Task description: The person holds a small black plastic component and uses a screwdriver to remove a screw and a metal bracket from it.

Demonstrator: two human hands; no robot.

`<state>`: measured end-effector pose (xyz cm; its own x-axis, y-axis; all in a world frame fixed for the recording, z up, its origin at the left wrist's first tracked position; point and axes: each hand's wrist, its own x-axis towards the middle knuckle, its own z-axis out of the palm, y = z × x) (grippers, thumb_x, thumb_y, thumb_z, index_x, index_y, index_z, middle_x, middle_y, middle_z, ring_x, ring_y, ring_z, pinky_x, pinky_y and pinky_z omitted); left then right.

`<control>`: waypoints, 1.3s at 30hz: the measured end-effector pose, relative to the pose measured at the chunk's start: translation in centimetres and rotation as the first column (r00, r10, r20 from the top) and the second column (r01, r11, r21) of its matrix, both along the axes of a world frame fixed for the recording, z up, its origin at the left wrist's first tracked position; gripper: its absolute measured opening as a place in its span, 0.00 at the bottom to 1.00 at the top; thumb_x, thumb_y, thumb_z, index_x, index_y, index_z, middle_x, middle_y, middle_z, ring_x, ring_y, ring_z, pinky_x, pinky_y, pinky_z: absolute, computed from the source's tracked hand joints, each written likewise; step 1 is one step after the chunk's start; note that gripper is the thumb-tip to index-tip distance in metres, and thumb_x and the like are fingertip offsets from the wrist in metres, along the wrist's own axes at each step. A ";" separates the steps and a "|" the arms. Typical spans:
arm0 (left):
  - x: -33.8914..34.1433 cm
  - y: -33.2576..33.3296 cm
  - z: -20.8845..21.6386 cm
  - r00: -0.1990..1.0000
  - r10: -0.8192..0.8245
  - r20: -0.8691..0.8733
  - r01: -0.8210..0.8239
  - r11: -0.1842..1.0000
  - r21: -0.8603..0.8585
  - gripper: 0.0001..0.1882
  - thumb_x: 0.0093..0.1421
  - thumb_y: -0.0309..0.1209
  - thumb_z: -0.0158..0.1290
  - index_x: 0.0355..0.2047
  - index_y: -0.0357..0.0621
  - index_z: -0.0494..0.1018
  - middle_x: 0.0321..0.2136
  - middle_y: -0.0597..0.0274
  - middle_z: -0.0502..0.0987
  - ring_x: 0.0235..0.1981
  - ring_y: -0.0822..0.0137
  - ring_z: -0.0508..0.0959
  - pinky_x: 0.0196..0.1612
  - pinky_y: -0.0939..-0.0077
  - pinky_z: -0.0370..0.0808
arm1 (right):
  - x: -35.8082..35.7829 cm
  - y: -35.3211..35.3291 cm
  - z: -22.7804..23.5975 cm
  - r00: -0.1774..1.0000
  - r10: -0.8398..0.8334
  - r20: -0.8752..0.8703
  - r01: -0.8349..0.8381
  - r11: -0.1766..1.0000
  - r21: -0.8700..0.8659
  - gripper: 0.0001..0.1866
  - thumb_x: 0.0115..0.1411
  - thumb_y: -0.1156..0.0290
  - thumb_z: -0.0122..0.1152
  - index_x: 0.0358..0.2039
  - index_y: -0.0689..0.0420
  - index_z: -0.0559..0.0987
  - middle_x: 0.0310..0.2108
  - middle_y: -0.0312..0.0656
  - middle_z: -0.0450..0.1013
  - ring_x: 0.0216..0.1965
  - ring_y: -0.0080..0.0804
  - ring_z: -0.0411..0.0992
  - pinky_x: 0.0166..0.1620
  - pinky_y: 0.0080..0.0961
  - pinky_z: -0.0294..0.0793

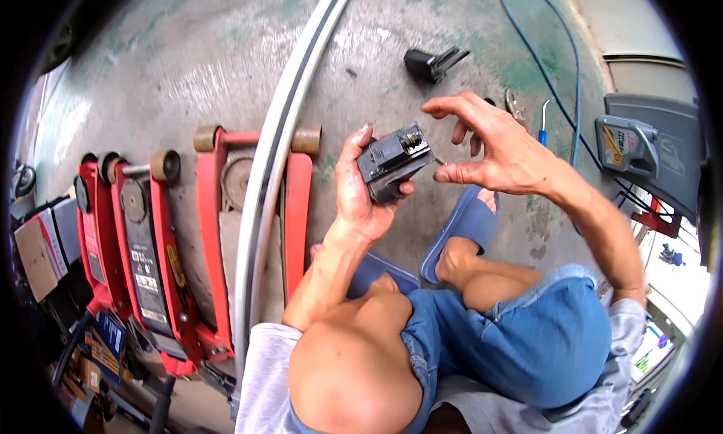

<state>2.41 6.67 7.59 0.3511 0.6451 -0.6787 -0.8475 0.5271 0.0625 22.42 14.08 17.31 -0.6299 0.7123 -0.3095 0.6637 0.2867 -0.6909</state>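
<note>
My left hand (357, 185) is wrapped round a boxy black mechanical part (393, 161), holding it tilted above the floor in front of my knees. A small coiled spring (411, 140) shows in the part's upper end. My right hand (501, 149) hovers just right of it, thumb and fingers apart. Close to that thumb, a short thin piece (440, 160) juts out at the part's edge; whether the thumb touches it I cannot tell. Farther off on the floor lies another black piece (431, 66) with prongs.
Red floor jacks (297, 223) stand at the left, with a long pale rail (260, 178) crossing over one. A blue-handled hooked tool (542, 137) and a blue hose (544, 65) lie to the right, near a grey bottle (629, 144). My sandalled feet are below the hands.
</note>
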 end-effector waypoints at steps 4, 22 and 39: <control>-1.0 2.5 4.7 0.998 -0.041 0.037 0.034 0.984 0.173 0.21 0.67 0.54 0.49 0.42 0.51 0.77 0.35 0.64 0.83 0.31 0.69 0.81 0.25 0.76 0.76 | -2.3 3.1 5.7 0.987 0.158 0.023 -0.158 0.987 0.004 0.43 0.49 0.56 0.77 0.62 0.57 0.68 0.51 0.54 0.71 0.45 0.48 0.75 0.47 0.39 0.78; -11.3 17.6 22.1 0.260 0.075 -0.963 0.815 0.519 0.260 0.38 0.66 0.63 0.47 0.55 0.38 0.72 0.46 0.55 0.78 0.48 0.67 0.78 0.53 0.70 0.77 | -7.3 11.4 8.3 0.620 0.001 -0.785 0.059 0.997 0.048 0.36 0.45 0.57 0.84 0.49 0.65 0.78 0.41 0.45 0.81 0.42 0.29 0.79 0.49 0.27 0.79; -2.7 15.2 19.9 0.330 -0.163 -0.930 0.940 0.146 0.308 0.41 0.52 0.35 0.73 0.62 0.34 0.66 0.50 0.59 0.76 0.50 0.70 0.77 0.54 0.74 0.77 | -0.4 7.1 5.7 0.522 -0.146 -0.840 0.417 0.903 0.102 0.33 0.49 0.60 0.82 0.47 0.67 0.76 0.34 0.43 0.82 0.36 0.23 0.81 0.39 0.22 0.82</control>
